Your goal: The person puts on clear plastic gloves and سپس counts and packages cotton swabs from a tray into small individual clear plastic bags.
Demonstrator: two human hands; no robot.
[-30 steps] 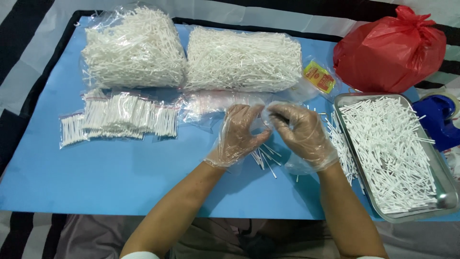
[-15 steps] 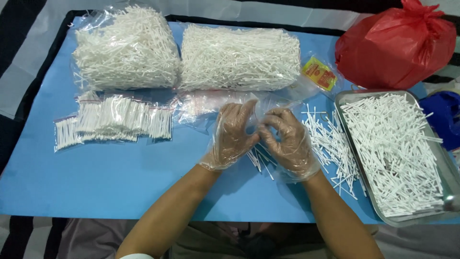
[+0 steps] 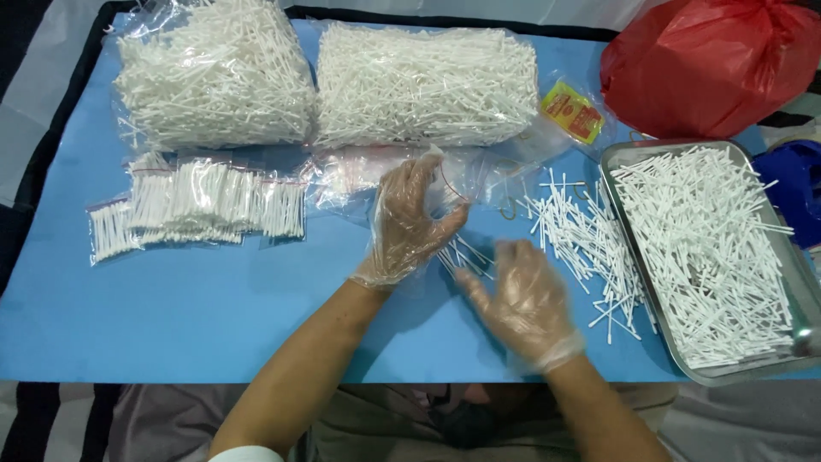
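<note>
Both of my hands wear thin clear plastic gloves. My left hand (image 3: pixel 410 224) is raised over the blue mat (image 3: pixel 171 316), its fingers pinched on a small clear zip bag (image 3: pixel 446 184). Lower and to the right, my right hand (image 3: pixel 523 299) is blurred, with its fingers spread and pointing left towards a few white cotton swabs (image 3: pixel 466 255) lying on the mat between the hands. It holds nothing that I can see. A scatter of loose swabs (image 3: pixel 581 239) lies just right of my hands.
A metal tray (image 3: pixel 770 366) heaped with swabs stands at the right. Two big bags of swabs (image 3: pixel 214 81) (image 3: pixel 423 85) lie at the back, small filled bags (image 3: pixel 197 205) at the left, empty clear bags (image 3: pixel 351 175) in the middle. A red plastic bag (image 3: pixel 710 64) sits at the far right.
My hands were together over the swabs; now they have parted. The right hand has dropped down and to the right, and the left hand stays up with the small bag.
</note>
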